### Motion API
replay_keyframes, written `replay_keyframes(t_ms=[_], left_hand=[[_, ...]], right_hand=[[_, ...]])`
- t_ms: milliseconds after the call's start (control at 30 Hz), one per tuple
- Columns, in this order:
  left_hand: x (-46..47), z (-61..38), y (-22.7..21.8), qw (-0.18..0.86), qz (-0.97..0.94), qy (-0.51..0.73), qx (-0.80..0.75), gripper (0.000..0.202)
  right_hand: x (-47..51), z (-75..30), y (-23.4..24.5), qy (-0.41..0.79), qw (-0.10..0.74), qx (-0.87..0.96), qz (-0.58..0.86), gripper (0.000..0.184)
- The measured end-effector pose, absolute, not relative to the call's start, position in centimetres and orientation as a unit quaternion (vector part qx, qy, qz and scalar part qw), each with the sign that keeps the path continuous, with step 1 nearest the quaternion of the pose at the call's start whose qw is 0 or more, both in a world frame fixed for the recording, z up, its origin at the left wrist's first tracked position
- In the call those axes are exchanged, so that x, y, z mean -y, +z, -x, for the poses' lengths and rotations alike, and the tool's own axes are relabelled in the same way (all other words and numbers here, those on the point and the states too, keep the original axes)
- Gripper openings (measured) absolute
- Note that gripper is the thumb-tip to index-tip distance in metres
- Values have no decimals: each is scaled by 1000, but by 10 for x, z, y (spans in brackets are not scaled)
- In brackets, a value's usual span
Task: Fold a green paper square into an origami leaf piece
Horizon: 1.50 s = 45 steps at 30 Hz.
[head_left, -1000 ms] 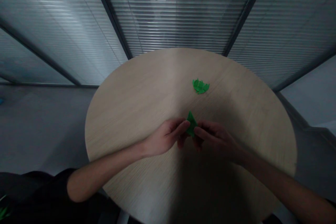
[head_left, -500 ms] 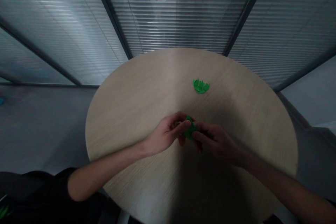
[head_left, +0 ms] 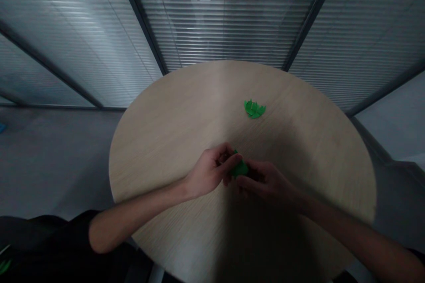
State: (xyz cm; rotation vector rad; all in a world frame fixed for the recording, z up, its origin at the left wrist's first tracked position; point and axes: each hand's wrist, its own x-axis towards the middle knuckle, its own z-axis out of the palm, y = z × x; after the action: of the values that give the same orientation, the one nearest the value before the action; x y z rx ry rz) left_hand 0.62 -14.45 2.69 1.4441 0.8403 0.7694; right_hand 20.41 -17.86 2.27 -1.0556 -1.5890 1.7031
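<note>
- The left hand [head_left: 209, 172] is curled, fingers closed against a small green folded piece [head_left: 240, 169], probably paper, though the dim view hides its folds.
- The right hand [head_left: 265, 183] comes in from the other side, its fingers pinching the same piece.
- The piece sits between both hands, above the middle of a round wood-grain table [head_left: 166, 163].
- A cluster of green pointed pieces [head_left: 254, 109] lies on the table, well apart from the hands.
- Slatted blinds [head_left: 226, 17] stand behind the table.
</note>
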Motion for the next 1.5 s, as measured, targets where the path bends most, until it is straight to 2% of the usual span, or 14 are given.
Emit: replay_keyframes(t_ms=[467, 667, 867, 1233, 1500], left_hand=[[147, -9, 31, 565, -653, 334, -377, 38], [145, -8, 29, 577, -692, 271, -337, 53], [143, -8, 25, 602, -677, 261, -334, 55], [141, -7, 24, 664, -617, 244, -345, 64], [144, -9, 19, 620, -595, 287, -423, 79]], right_hand=[[178, -201, 18, 642, 302, 579, 402, 35], [179, -201, 18, 646, 295, 600, 368, 40], [180, -199, 23, 658, 266, 611, 351, 51], [180, -200, 22, 667, 240, 622, 331, 49], [182, -200, 26, 681, 227, 598, 356, 51]])
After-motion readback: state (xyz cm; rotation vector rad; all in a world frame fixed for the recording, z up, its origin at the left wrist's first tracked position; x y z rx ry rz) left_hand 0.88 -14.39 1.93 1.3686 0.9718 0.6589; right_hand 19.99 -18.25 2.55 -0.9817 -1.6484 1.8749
